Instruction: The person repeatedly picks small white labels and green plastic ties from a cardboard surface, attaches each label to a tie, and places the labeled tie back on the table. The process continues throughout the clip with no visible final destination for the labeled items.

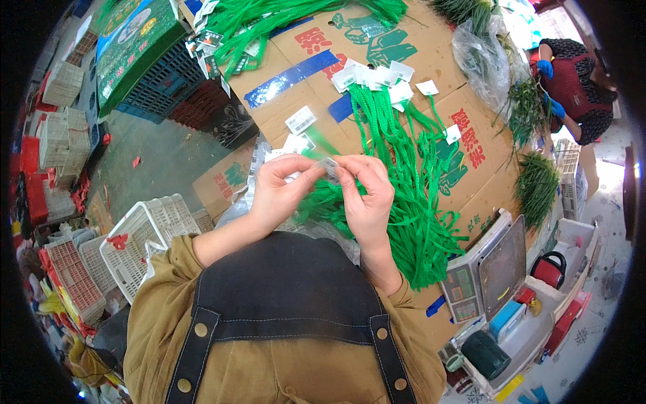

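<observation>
Just above the cardboard-covered table, my left hand (282, 187) and my right hand (366, 194) pinch a small label (329, 169) between thumbs and forefingers. A blurred green mesh strip (321, 139) lies just beyond my fingers; whether it joins this label is unclear. White printed tags (301, 120) lie beyond my left hand. Right of my right hand spreads a large bundle of green mesh net strips (398, 151), with white labels (373, 77) gathered at its far end. More strips lie beneath my hands, partly hidden by them.
Another green mesh pile (303, 12) with tags lies at the far edge of the cardboard (298, 55). A scale (499, 257) and a white foam box (525, 323) stand at right. White plastic crates (151, 242) stand left. A gloved person (570, 91) handles greens (527, 108).
</observation>
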Available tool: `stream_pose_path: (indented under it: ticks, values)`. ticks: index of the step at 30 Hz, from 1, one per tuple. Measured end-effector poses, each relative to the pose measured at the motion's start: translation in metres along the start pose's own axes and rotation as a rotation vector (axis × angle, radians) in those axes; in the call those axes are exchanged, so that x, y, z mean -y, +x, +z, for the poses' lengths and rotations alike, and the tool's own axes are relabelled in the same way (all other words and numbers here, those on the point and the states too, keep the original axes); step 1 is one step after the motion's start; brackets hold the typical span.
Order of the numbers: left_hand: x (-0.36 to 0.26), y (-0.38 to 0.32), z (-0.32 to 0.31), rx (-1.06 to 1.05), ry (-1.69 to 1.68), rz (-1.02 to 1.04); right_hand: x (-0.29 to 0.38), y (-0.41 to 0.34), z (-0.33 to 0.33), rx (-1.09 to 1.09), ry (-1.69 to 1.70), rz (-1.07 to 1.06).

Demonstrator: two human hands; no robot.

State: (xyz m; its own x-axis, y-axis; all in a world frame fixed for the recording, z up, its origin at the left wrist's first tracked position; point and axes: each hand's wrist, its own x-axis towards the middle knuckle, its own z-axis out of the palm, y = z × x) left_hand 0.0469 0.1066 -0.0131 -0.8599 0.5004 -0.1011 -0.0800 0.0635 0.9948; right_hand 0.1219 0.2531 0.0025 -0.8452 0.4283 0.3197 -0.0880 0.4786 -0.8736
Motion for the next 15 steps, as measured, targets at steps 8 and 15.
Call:
stream_pose_path:
  ticks: [8, 15]
  values:
    - [-0.001, -0.002, -0.013, -0.048, 0.189, 0.245, -0.010, -0.007, 0.010, 0.132, 0.177, 0.074]
    - [-0.007, 0.004, -0.071, -0.301, -0.099, -0.175, -0.021, -0.015, 0.044, 0.267, 0.220, 0.026]
